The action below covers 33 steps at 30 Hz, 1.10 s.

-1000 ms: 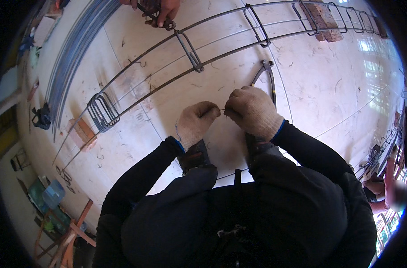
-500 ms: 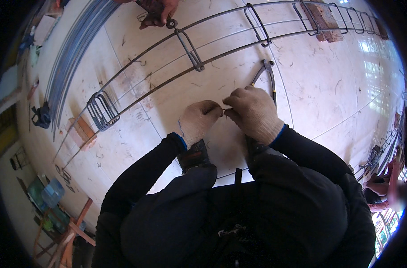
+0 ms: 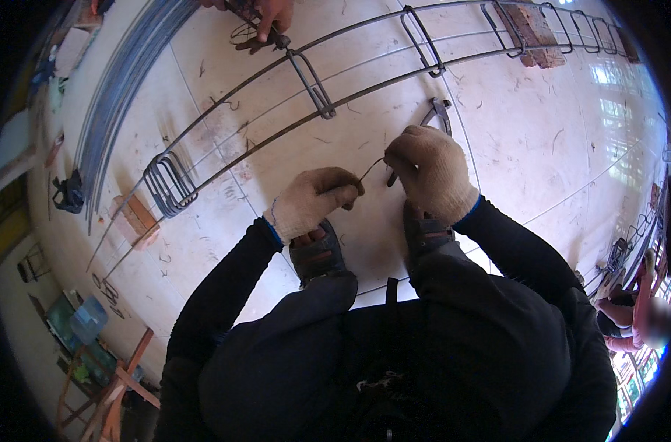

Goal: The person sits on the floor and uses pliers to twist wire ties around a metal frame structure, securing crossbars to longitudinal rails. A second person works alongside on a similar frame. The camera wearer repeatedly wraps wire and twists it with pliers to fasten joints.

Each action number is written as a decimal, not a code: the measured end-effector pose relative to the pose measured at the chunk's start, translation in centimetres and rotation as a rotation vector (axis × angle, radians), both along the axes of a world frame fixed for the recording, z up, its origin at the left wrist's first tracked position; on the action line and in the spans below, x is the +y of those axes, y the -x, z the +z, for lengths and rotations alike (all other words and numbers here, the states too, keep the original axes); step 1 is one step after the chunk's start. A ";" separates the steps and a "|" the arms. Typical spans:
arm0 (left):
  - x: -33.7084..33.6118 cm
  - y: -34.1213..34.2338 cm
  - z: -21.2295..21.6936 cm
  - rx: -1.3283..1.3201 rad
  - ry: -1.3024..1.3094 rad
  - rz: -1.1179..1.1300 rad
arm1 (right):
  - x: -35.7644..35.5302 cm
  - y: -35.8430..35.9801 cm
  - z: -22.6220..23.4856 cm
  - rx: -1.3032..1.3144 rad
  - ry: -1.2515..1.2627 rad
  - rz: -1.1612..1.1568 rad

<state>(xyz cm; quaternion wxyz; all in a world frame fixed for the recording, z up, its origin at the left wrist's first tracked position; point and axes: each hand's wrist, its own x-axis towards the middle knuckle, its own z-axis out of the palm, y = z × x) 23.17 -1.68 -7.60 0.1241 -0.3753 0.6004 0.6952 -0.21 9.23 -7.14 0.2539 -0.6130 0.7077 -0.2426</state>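
Down in the middle of the frame both gloved hands are working a short bit of thin wire (image 3: 371,169): the left hand (image 3: 310,200) is pinching its lower end in a tight grip and the right hand (image 3: 431,171) is curling its grip closed around the upper end. Just above the right hand a pair of pincers (image 3: 438,116) is lying on the tiled floor (image 3: 542,140), beside the long rebar cage (image 3: 306,81). Up top, another person's hand (image 3: 265,18) is touching that cage.
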 end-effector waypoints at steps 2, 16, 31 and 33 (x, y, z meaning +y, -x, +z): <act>0.4 0.0 -0.3 -0.019 0.076 0.076 | -0.2 -0.1 0.1 -0.089 -0.090 -0.087; 0.3 0.3 0.8 0.025 0.342 0.000 | -0.1 0.3 -0.4 0.093 -0.325 -0.049; 2.7 -0.6 -2.2 0.254 0.809 -0.023 | 0.0 1.2 -1.2 -0.005 -0.548 0.136; 2.3 -0.5 -2.4 0.220 0.835 0.046 | 1.3 0.0 -2.0 0.090 -0.526 0.254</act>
